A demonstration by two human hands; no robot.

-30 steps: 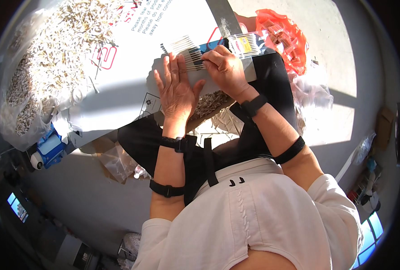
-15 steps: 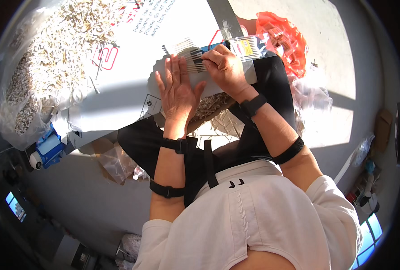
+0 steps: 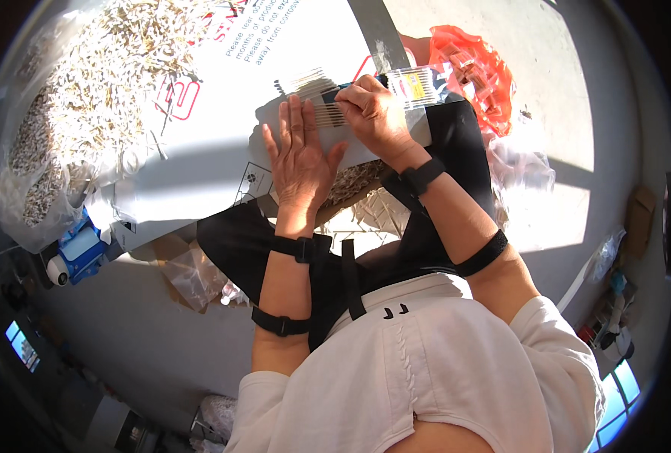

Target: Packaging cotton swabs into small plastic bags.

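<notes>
My left hand (image 3: 303, 155) lies flat with fingers apart, its fingertips on the near edge of a row of thin white sticks (image 3: 313, 81) laid side by side on the white printed board. Curled in a pinch at the right end of that row is my right hand (image 3: 377, 117); what its fingers hold, if anything, is hidden. Just beyond its knuckles lies a clear packet (image 3: 415, 87) with a yellow label and similar sticks. Part of a dark blue item (image 3: 341, 92) shows between the row and my right hand.
A clear plastic bag (image 3: 18, 162) heaped with loose sticks (image 3: 86, 98) covers the board's left side. A blue-and-white pack (image 3: 81, 249) sits by the left corner. Right of my knee is a red plastic bag (image 3: 475, 72) with small packets. Below the board's near edge, more loose material (image 3: 354, 181) shows.
Both hands keep nearly the same places. My right hand has shifted very slightly at the right end of the stick row, still pinched.
</notes>
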